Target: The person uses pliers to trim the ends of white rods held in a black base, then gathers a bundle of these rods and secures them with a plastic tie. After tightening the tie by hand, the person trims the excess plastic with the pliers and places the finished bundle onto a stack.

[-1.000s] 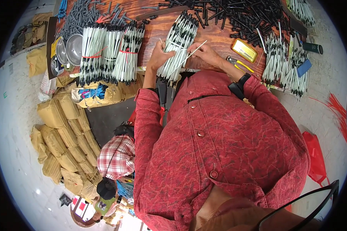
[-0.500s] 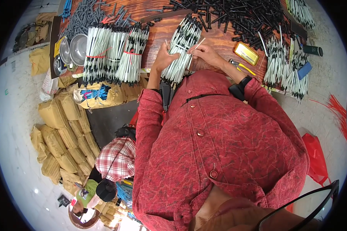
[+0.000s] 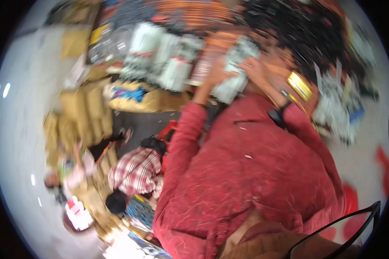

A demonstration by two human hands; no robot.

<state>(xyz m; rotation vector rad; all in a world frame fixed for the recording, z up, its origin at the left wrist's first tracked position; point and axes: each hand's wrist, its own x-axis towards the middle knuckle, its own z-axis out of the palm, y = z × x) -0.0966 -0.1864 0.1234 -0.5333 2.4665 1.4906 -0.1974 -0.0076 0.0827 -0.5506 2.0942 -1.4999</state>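
Note:
The picture is blurred by motion. A bundle of thin white-and-black sticks (image 3: 234, 69) lies on the brown table (image 3: 212, 56) in front of my red shirt. My left hand (image 3: 215, 77) grips the bundle's left side and my right hand (image 3: 256, 69) presses on its right side near the top. A dark watch (image 3: 275, 116) sits on my right wrist.
Three more tied bundles (image 3: 164, 60) lie to the left, loose black sticks (image 3: 302, 30) at the back right, a yellow box (image 3: 300, 85) and further bundles (image 3: 337, 103) on the right. Tan sacks (image 3: 84, 112) and a person in a plaid shirt (image 3: 134, 170) are below left.
The view has swung and blurred, so the table sits further right and lower. Both hands stay on the same bundle, my right hand now lying over it instead of holding a single stick.

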